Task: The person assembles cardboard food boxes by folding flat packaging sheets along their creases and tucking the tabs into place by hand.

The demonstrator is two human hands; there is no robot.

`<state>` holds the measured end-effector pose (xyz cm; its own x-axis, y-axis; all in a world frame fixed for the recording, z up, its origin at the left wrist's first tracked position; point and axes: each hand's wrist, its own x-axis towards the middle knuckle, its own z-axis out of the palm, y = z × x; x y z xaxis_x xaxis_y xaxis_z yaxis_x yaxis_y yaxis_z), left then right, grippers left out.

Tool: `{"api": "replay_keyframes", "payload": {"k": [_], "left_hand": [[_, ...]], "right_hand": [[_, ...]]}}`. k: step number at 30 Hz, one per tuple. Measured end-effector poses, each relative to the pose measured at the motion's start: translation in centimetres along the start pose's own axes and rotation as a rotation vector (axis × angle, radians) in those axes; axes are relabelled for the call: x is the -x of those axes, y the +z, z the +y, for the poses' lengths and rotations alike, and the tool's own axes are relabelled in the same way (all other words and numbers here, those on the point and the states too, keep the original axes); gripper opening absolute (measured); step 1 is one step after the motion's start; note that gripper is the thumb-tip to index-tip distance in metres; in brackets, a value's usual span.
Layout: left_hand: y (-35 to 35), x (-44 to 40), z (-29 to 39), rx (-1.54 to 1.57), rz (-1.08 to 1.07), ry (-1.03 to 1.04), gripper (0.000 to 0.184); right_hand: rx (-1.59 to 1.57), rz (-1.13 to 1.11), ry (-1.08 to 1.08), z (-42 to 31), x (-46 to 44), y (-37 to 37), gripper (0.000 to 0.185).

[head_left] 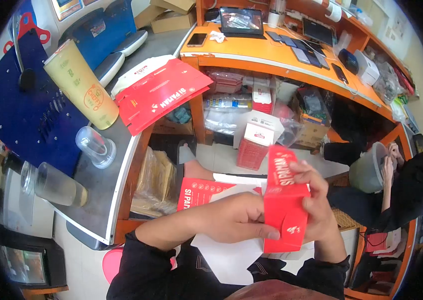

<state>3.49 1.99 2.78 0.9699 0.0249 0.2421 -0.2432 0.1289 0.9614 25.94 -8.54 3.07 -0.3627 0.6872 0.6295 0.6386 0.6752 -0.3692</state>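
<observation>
Above my lap I hold a red paper box [285, 227] printed with white lettering, partly folded, with one flap standing up. My left hand [241, 217] grips its left side, the thumb lying across the front panel. On the other side my right hand [319, 202] has its fingers bent over the upper right edge. Flat red and white cartons [196, 192] lie on my lap under my forearms, and a white carton panel [226, 257] shows below my left hand. My hands hide part of the box.
More flat red cartons [166, 92] lie on the grey table, near a tall yellow cup [81, 85], a clear plastic cup [96, 147] and a jar [59, 185]. Folded red boxes [256, 147] stand on the floor ahead. At right, another person's hands hold a bucket [369, 170].
</observation>
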Motion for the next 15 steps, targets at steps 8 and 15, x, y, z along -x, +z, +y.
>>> {"api": "replay_keyframes", "payload": {"k": [8, 15], "left_hand": [[-0.6, -0.8, 0.3, 0.127, -0.007, -0.074, 0.035], [-5.3, -2.8, 0.9, 0.370, 0.238, 0.058, 0.059]], "right_hand": [[-0.248, -0.006, 0.151, 0.6, 0.7, 1.6, 0.111], [-1.234, 0.436, 0.607, 7.2, 4.2, 2.7, 0.073]]}}
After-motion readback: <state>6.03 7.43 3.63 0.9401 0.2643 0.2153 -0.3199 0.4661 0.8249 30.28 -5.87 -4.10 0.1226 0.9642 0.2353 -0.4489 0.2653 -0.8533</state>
